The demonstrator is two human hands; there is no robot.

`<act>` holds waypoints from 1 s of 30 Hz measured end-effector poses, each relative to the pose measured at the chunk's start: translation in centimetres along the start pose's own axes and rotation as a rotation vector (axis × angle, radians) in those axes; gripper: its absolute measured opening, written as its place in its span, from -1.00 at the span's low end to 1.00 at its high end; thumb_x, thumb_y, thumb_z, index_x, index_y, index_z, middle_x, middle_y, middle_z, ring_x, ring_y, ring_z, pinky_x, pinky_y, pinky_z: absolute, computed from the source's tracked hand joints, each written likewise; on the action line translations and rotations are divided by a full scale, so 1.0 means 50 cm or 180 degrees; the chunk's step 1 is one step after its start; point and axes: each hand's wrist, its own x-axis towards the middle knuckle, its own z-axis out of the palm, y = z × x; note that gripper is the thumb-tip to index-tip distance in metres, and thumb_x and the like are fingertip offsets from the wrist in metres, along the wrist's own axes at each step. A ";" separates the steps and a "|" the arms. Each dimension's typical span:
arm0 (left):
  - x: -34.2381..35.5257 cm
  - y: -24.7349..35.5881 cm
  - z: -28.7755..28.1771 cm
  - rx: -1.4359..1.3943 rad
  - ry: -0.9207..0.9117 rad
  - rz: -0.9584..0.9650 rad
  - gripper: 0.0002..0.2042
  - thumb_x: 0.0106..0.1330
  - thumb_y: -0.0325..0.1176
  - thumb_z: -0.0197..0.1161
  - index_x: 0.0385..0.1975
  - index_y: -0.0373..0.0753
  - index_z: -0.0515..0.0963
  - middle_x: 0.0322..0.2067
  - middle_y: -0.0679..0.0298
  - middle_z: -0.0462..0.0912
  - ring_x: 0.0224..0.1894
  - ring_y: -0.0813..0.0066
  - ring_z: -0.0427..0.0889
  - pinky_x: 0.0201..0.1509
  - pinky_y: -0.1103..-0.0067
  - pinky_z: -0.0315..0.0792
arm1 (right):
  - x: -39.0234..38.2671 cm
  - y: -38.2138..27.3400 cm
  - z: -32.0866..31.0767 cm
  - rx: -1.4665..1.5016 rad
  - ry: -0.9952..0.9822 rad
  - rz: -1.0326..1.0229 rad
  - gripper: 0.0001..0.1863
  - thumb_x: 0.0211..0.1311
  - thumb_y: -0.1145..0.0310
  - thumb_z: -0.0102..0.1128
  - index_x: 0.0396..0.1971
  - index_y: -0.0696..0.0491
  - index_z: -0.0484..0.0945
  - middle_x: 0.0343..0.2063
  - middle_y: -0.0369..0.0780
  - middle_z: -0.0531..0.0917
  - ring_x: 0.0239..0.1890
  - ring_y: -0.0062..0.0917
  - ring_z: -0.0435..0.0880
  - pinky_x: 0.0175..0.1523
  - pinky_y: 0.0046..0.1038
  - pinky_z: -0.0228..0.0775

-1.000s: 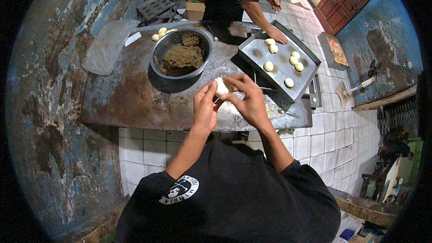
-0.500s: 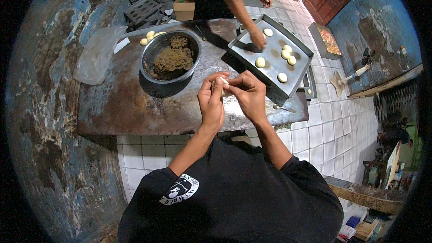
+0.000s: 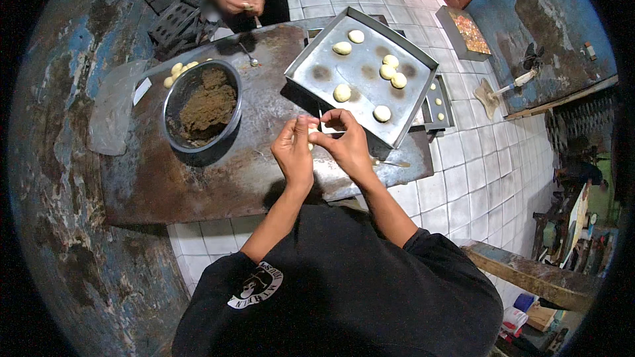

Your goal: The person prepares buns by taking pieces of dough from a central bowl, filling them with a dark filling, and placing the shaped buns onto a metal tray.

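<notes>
Above the near edge of the metal-topped table, my two hands meet around a small piece of pale dough (image 3: 311, 146), mostly covered by fingers. My left hand (image 3: 293, 155) grips it with the fingers curled behind and the thumb up. My right hand (image 3: 348, 149) has its thumb pressed on the dough and its forefinger arched over. Just beyond them lies a square metal tray (image 3: 367, 79) bearing several round dough balls, three of them (image 3: 389, 71) touching. To the left stands a round metal bowl (image 3: 169, 135) of crumbly brown filling (image 3: 207, 106).
Behind the bowl sit more dough balls (image 3: 176, 68), beside a clear plastic bag (image 3: 112, 116). A spoon (image 3: 253, 61) lies at the table's far side. Across the table a co-worker's hands (image 3: 241, 1) hold something small. A second tray (image 3: 440, 102) shows under the first.
The co-worker's hand has left the tray, where another dough ball now shows, and both their hands are together at the far left. My view has shifted; my right forefinger has lifted into an arch.
</notes>
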 end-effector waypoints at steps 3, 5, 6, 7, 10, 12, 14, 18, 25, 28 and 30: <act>0.019 -0.027 0.045 0.0443 -0.0781 0.0338 -0.63 0.58 -0.20 0.15 -0.41 -0.33 0.70 -0.22 0.23 0.77 -0.09 0.39 0.66 0.07 0.48 0.47 | 0.037 0.053 -0.082 0.0780 -0.1225 0.0805 -0.64 0.28 0.35 0.39 -0.02 0.22 0.58 -0.14 -0.25 0.67 -0.09 -0.62 0.59 0.05 -0.48 0.50; 0.031 -0.044 0.082 0.0877 -0.1656 0.0635 -0.56 0.57 -0.18 0.10 -0.50 -0.32 0.72 0.01 0.18 0.76 0.24 0.14 0.54 0.37 0.33 0.30 | 0.045 0.122 -0.125 0.0961 -0.1891 0.1373 -0.64 0.37 0.31 0.31 0.03 0.23 0.60 -0.11 -0.21 0.69 -0.04 -0.62 0.58 0.07 -0.46 0.49; 0.043 -0.068 0.091 0.0987 -0.1884 0.0564 -0.56 0.58 -0.11 0.09 -0.41 -0.26 0.77 0.15 0.21 0.69 0.30 0.11 0.49 0.38 0.29 0.28 | 0.053 0.128 -0.141 0.1145 -0.1923 0.1344 -0.69 0.36 0.33 0.30 -0.02 0.22 0.63 -0.15 -0.23 0.70 -0.07 -0.61 0.61 0.06 -0.44 0.50; 0.047 -0.088 0.096 0.1270 -0.1858 0.0703 -0.59 0.57 -0.09 0.09 -0.32 -0.24 0.78 0.21 0.18 0.63 0.33 0.08 0.46 0.40 0.27 0.26 | 0.073 0.144 -0.159 0.1353 -0.2086 0.1362 -0.68 0.34 0.33 0.33 -0.03 0.21 0.64 -0.17 -0.24 0.71 -0.09 -0.61 0.62 0.06 -0.44 0.49; 0.052 -0.119 0.105 0.1287 -0.1531 0.0453 -0.61 0.56 -0.05 0.09 -0.05 -0.20 0.75 0.30 0.09 0.53 0.39 0.06 0.40 0.47 0.24 0.19 | 0.174 0.165 -0.223 0.0930 -0.2331 0.1451 -0.62 0.23 0.31 0.41 -0.02 0.19 0.66 -0.19 -0.24 0.74 -0.11 -0.60 0.65 0.07 -0.42 0.50; 0.060 -0.098 0.089 0.1099 -0.1083 -0.0032 -0.66 0.55 -0.16 0.11 0.01 -0.23 0.72 0.23 0.07 0.57 0.36 0.17 0.42 0.47 0.27 0.17 | 0.273 0.284 -0.236 -0.0802 -0.1771 0.0721 -0.45 0.08 0.15 0.53 0.02 0.16 0.67 -0.15 -0.07 0.77 -0.13 -0.36 0.75 0.01 -0.32 0.55; 0.057 -0.125 0.031 0.1216 -0.0639 -0.0205 -0.71 0.53 -0.24 0.14 -0.02 -0.28 0.72 0.18 0.06 0.60 0.31 0.19 0.47 0.43 0.29 0.24 | 0.357 0.311 -0.228 -0.1683 -0.0645 -0.0016 -0.37 0.06 0.40 0.51 0.18 0.22 0.55 -0.11 0.01 0.73 -0.14 -0.11 0.75 0.01 -0.25 0.57; 0.031 -0.163 -0.092 0.1737 -0.0115 -0.0090 -0.78 0.49 -0.34 0.21 -0.11 -0.34 0.71 0.08 0.08 0.66 0.20 0.23 0.56 0.36 0.36 0.33 | 0.412 0.590 -0.201 -0.2764 -0.0099 -0.1033 -0.24 0.15 0.35 0.46 0.34 0.18 0.36 0.25 0.11 0.48 0.23 0.12 0.50 0.35 -0.02 0.32; -0.036 -0.135 -0.168 0.1308 0.1024 -0.0500 -0.81 0.48 -0.37 0.24 -0.18 -0.37 0.70 -0.01 0.14 0.67 0.11 0.32 0.59 0.27 0.40 0.39 | 0.580 0.554 -0.175 -0.2744 0.0207 -0.1033 -0.44 0.53 0.07 -0.02 0.25 0.23 0.48 0.27 0.06 0.52 0.44 0.02 0.31 0.50 0.11 0.04; -0.021 -0.138 -0.146 0.1401 0.0920 -0.0571 -0.81 0.48 -0.36 0.25 -0.17 -0.38 0.70 -0.01 0.14 0.67 0.11 0.33 0.59 0.26 0.41 0.39 | 0.572 0.609 -0.152 -0.3045 0.0149 -0.1057 -0.38 0.53 0.07 0.00 0.40 0.15 0.31 0.43 0.02 0.33 0.53 -0.03 0.17 0.53 0.11 -0.03; -0.004 -0.127 -0.119 0.1367 0.0865 -0.0530 -0.81 0.47 -0.37 0.26 -0.16 -0.38 0.69 -0.01 0.16 0.67 0.12 0.34 0.58 0.26 0.42 0.39 | 0.568 0.614 -0.142 -0.3129 -0.0140 -0.0863 -0.34 0.52 0.06 0.02 0.46 0.10 0.24 0.49 -0.01 0.23 0.56 -0.04 0.10 0.54 0.11 -0.06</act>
